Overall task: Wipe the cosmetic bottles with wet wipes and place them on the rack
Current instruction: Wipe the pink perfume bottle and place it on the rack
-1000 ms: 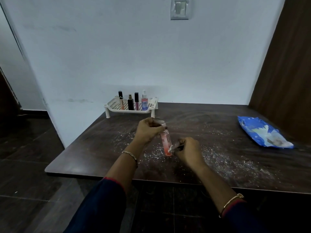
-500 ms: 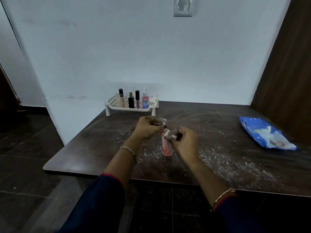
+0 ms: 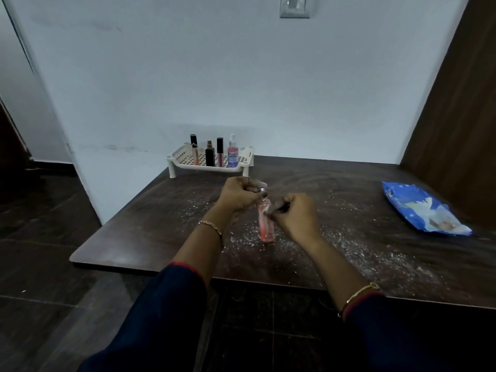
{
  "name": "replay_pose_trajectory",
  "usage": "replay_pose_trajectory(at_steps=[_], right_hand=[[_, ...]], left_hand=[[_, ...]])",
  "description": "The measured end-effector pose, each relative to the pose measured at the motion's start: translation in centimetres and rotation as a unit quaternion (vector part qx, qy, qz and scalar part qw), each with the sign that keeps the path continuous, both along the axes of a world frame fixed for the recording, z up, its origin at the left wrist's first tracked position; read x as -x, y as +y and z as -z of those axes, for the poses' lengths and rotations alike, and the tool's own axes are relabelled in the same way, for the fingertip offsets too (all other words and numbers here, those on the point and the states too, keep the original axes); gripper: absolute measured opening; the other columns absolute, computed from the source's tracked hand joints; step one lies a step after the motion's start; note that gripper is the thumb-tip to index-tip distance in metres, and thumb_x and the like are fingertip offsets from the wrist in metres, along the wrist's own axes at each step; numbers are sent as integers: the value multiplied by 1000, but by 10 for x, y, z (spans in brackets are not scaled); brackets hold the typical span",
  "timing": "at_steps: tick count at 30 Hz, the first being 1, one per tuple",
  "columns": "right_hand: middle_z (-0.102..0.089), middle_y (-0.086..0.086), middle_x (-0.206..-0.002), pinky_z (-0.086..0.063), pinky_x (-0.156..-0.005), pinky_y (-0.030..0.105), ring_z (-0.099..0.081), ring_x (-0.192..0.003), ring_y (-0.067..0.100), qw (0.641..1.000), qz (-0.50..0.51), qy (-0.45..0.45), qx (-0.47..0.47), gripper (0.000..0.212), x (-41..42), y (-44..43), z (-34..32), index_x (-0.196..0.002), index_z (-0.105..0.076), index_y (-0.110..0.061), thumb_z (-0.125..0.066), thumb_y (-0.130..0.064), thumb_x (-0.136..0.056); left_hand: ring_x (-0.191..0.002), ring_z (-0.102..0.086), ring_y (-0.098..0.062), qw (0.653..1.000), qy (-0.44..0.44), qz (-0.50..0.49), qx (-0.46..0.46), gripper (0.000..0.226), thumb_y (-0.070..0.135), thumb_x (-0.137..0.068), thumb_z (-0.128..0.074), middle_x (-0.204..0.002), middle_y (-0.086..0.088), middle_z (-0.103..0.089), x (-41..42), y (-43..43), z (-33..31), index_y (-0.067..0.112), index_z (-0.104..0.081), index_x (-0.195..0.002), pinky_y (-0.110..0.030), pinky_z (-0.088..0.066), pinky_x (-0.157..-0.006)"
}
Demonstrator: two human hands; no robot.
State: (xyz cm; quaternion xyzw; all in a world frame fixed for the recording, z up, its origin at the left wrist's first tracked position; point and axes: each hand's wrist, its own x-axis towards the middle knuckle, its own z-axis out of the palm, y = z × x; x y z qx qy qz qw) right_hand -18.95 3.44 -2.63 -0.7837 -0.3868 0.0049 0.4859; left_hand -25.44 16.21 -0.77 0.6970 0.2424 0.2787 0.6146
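Upright pink bottle point(image 3: 267, 228) over table point(image 3: 150, 237), left grip point(image 3: 243, 193) clamped on its cap, right grip point(image 3: 295, 216) pinching wet wipe point(image 3: 264, 212) against bottle side, rack point(image 3: 182, 159) at table rear.

Rack point(image 3: 209, 167) back left on table point(image 3: 349, 264); packet point(image 3: 424, 210) right.

Premises: a domestic interior, in all likelihood a room of a private home. Grounds: a plain painted wall point(image 3: 241, 76), scuffed low down, with a metal switch plate point(image 3: 294, 6) high up; a dark wooden table point(image 3: 150, 224) set into the corner, its top strewn with white specks; a dark tiled floor point(image 3: 40, 251); a brown wood panel point(image 3: 456, 103) at the right; a small white plastic rack point(image 3: 185, 157) holding cosmetic bottles point(image 3: 233, 153); a blue pack of wet wipes point(image 3: 418, 208) on the table.
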Motion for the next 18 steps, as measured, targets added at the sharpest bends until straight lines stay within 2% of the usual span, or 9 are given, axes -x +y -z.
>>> replay_pose_trajectory(at_steps=[2,4,6,8,9,10,13,15,18], right_hand=[[-61,-8,-67,-49,-60,20,-59,-63,5,1000,-2,4,-25,22,-1,5,-7,-64,-61,-18,-75,-5,-74],[-61,-5,-69,-51,-62,27,-59,-65,10,1000,2,-5,-18,18,0,7,-5,-67,-61,-15,-75,-7,-75],[-64,1,-75,-54,-71,35,-61,-72,15,1000,5,-29,10,12,4,6,3,-70,-63,-11,-74,-10,-77],[-67,9,-90,-53,-83,38,-63,-87,23,993,9,-94,66,6,10,2,12,-75,-67,-10,-71,-13,-79],[-66,11,-97,-52,-82,37,-62,-91,26,987,6,-131,94,5,14,-1,15,-79,-68,-9,-69,-14,-80],[-65,11,-98,-50,-76,35,-62,-88,27,981,-1,-162,111,6,18,-4,17,-82,-68,-8,-67,-14,-82],[-63,5,-93,-39,-61,27,-62,-78,23,963,-9,-232,136,7,27,-12,23,-90,-66,-8,-63,-12,-84],[-64,4,-93,-37,-61,24,-62,-77,19,956,-19,-232,177,10,27,-16,25,-93,-67,-8,-63,-14,-86],[-65,0,-88,-46,-67,23,-62,-77,13,962,-13,-164,216,3,12,-26,20,-86,-69,-13,-67,-14,-83]], left_hand=[[-64,-56,-12,999,7,-14,-31,24,-9,-77,-67,-72,-10,-56,-1,-1,1,-8,-65,-101,-13,-53,-57],[-65,-57,-13,999,2,-19,-34,24,-8,-77,-68,-76,-13,-58,-2,-1,3,-8,-65,-101,-14,-54,-59],[-70,-60,-15,999,-2,-24,-23,24,-9,-77,-67,-79,-15,-61,-2,1,4,-9,-64,-101,-18,-56,-64],[-76,-63,-22,1000,-9,-30,-4,24,-9,-77,-67,-81,-16,-62,-2,2,6,-9,-64,-101,-25,-57,-71],[-79,-63,-25,999,-14,-30,2,24,-9,-76,-68,-82,-17,-62,-2,3,6,-9,-64,-100,-27,-58,-73],[-81,-63,-25,999,-17,-30,4,22,-9,-76,-68,-81,-16,-62,-2,3,7,-8,-65,-98,-27,-58,-73],[-78,-63,-21,1000,-4,-30,-1,16,-8,-75,-69,-77,-9,-63,-2,4,6,-2,-67,-89,-27,-58,-70],[-74,-63,-17,999,9,-34,-5,15,-7,-74,-71,-76,-6,-64,-3,4,4,1,-67,-86,-24,-56,-66],[-69,-62,-14,999,18,-42,-17,14,-6,-73,-72,-75,-6,-65,-5,5,4,5,-68,-82,-24,-56,-67]])
